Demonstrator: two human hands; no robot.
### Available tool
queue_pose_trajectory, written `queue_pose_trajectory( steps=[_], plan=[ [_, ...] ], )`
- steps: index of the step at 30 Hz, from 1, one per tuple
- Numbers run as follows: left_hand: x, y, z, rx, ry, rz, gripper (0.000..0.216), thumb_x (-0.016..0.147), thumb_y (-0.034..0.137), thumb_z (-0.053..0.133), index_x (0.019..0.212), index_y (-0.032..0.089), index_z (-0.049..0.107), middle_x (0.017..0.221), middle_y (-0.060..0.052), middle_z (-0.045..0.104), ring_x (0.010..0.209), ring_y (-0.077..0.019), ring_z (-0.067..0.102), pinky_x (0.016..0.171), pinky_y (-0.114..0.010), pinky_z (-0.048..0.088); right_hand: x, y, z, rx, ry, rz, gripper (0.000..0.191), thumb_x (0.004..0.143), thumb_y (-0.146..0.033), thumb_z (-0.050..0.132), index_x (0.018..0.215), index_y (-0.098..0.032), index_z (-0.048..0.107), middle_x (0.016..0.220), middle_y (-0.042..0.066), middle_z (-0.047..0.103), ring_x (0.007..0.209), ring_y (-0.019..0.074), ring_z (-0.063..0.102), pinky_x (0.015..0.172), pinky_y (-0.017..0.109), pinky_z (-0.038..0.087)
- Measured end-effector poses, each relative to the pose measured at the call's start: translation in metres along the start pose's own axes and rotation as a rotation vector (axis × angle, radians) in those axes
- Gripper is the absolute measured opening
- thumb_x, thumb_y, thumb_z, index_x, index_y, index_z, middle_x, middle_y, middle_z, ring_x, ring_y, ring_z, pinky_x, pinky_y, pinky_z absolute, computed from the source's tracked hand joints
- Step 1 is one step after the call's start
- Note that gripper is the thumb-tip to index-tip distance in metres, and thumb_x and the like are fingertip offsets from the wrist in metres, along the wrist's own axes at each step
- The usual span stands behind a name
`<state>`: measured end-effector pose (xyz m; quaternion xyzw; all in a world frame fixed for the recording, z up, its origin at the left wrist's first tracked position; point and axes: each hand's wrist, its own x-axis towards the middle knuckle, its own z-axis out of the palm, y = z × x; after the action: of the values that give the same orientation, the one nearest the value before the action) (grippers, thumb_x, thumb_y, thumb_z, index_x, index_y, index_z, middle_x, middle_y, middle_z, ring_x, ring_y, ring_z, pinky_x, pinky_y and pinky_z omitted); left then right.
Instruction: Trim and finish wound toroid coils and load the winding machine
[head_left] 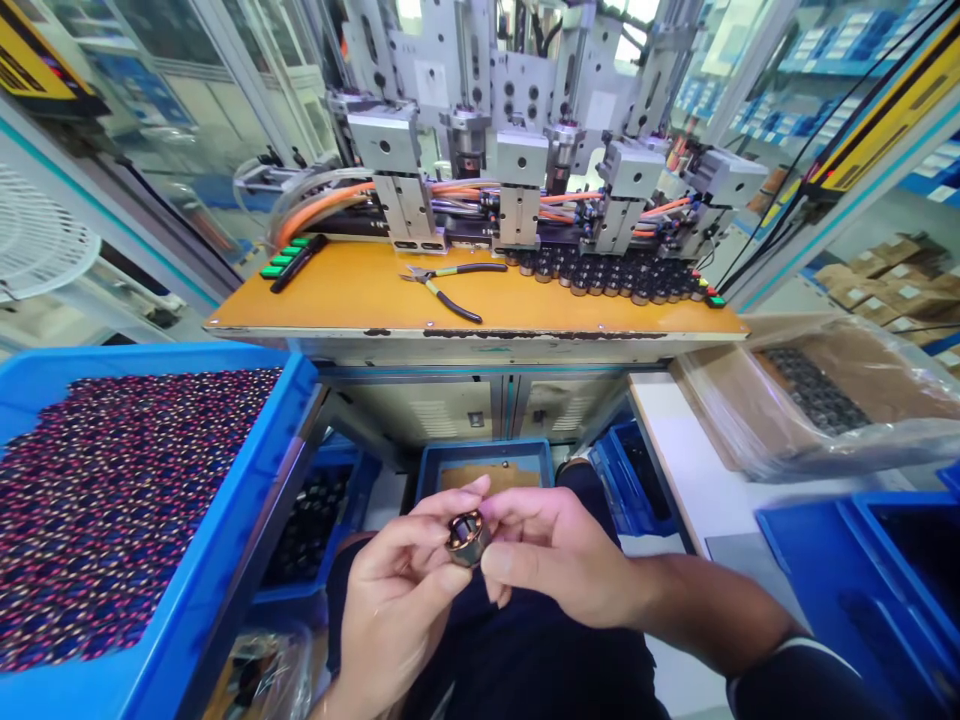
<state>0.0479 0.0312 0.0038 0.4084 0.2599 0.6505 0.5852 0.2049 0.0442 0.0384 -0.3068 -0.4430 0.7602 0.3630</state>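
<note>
A small ring-shaped motor stator (470, 552), dark on the outside with copper windings inside, is held over my lap in both hands. My left hand (397, 585) has its thumb and fingers closed around the left side of it. On the opposite side, my right hand (559, 555) presses its thumb and fingers against the ring. The copper-lined opening faces up toward me, while the fingers hide parts of the outer wall.
Ahead, an orange bench top (337, 295) bears cutting pliers (448, 270) and rows of dark cylindrical parts (600, 275) beneath machine fixtures (521, 160). Left stands a blue bin (234, 500) of stators; a blue tray (484, 450) sits low ahead. A plastic-lined carton (720, 410) is right.
</note>
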Motion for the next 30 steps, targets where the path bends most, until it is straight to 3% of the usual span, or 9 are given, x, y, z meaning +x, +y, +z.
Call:
queue_pose_trajectory(
  steps=[4, 7, 9, 12, 14, 19, 23, 26, 30],
  plan=[
    [0.008, -0.005, 0.0, -0.054, 0.092, -0.081, 0.011, 0.077, 0.036, 0.083, 0.086, 0.03, 0.081, 0.106, -0.002, 0.081, 0.107, -0.0247, 0.074, 0.087, -0.032, 0.062, 0.007, 0.011, -0.003, -0.102, 0.028, -0.262, 0.027, 0.084, -0.037, 0.073, 0.096, -0.015, 0.064, 0.077, 0.002, 0.065, 0.064, 0.009, 0.06, 0.063, 0.023, 0.053],
    [0.012, -0.008, -0.005, 0.061, 0.302, -0.137, 0.018, 0.081, 0.044, 0.077, 0.086, 0.027, 0.081, 0.105, -0.005, 0.081, 0.101, -0.0252, 0.076, 0.085, -0.036, 0.063, 0.014, 0.015, -0.009, -0.537, 0.257, -0.81, 0.022, 0.081, -0.025, 0.073, 0.099, -0.018, 0.063, 0.081, 0.003, 0.068, 0.068, 0.0115, 0.064, 0.063, 0.024, 0.056],
    [0.007, -0.007, -0.009, 0.358, 0.392, -0.003, 0.013, 0.083, 0.033, 0.077, 0.093, 0.026, 0.08, 0.103, -0.004, 0.081, 0.097, -0.0206, 0.076, 0.088, -0.032, 0.061, 0.019, 0.013, -0.016, -0.875, 0.421, -1.12, 0.024, 0.079, -0.019, 0.073, 0.101, -0.018, 0.063, 0.078, 0.004, 0.069, 0.068, 0.0135, 0.066, 0.063, 0.025, 0.058],
    [-0.009, 0.0, -0.011, 0.842, 0.237, 0.353, 0.034, 0.075, 0.012, 0.08, 0.106, 0.027, 0.078, 0.099, 0.001, 0.08, 0.09, -0.0151, 0.074, 0.089, -0.023, 0.057, 0.024, 0.011, -0.028, -1.209, 0.504, -1.339, 0.023, 0.081, -0.016, 0.069, 0.103, -0.016, 0.062, 0.075, 0.005, 0.07, 0.068, 0.0158, 0.067, 0.064, 0.028, 0.06],
    [-0.015, 0.007, -0.007, 0.964, 0.086, 0.482, 0.05, 0.073, 0.009, 0.081, 0.118, 0.027, 0.074, 0.105, 0.0, 0.079, 0.09, -0.0161, 0.074, 0.089, -0.023, 0.057, 0.025, 0.012, -0.034, -1.333, 0.477, -1.416, 0.019, 0.083, -0.016, 0.068, 0.102, -0.015, 0.062, 0.073, 0.005, 0.069, 0.066, 0.0162, 0.066, 0.061, 0.028, 0.06],
    [-0.004, 0.019, 0.003, 0.97, -0.056, 0.42, 0.043, 0.079, 0.017, 0.078, 0.121, 0.026, 0.07, 0.106, -0.001, 0.078, 0.088, -0.015, 0.074, 0.085, -0.021, 0.059, 0.021, 0.018, -0.033, -1.382, 0.379, -1.479, 0.018, 0.083, -0.015, 0.066, 0.101, -0.013, 0.063, 0.075, 0.007, 0.069, 0.07, 0.0177, 0.065, 0.06, 0.03, 0.059],
    [-0.001, 0.02, 0.0, 0.934, -0.114, 0.379, 0.042, 0.08, 0.011, 0.076, 0.118, 0.027, 0.07, 0.109, 0.0, 0.078, 0.096, -0.0151, 0.073, 0.093, -0.023, 0.057, 0.012, 0.013, -0.022, -1.088, 0.312, -1.251, 0.028, 0.081, -0.022, 0.065, 0.108, -0.013, 0.062, 0.081, 0.008, 0.068, 0.072, 0.0174, 0.065, 0.063, 0.03, 0.058],
    [-0.003, 0.02, -0.002, 0.906, -0.139, 0.37, 0.045, 0.081, 0.009, 0.074, 0.121, 0.028, 0.07, 0.112, -0.002, 0.077, 0.102, -0.0168, 0.072, 0.096, -0.026, 0.056, 0.005, 0.003, -0.016, -0.95, 0.228, -1.147, 0.02, 0.089, -0.028, 0.064, 0.103, -0.014, 0.064, 0.081, 0.008, 0.066, 0.069, 0.0152, 0.062, 0.061, 0.028, 0.055],
    [-0.003, 0.023, 0.002, 0.825, -0.102, 0.238, 0.033, 0.083, 0.013, 0.073, 0.111, 0.03, 0.074, 0.112, -0.003, 0.078, 0.096, -0.0166, 0.075, 0.082, -0.022, 0.061, 0.001, -0.004, -0.012, -0.88, 0.227, -1.04, 0.006, 0.092, -0.016, 0.062, 0.089, -0.015, 0.067, 0.074, 0.005, 0.064, 0.065, 0.0118, 0.059, 0.061, 0.025, 0.052]
  ],
)
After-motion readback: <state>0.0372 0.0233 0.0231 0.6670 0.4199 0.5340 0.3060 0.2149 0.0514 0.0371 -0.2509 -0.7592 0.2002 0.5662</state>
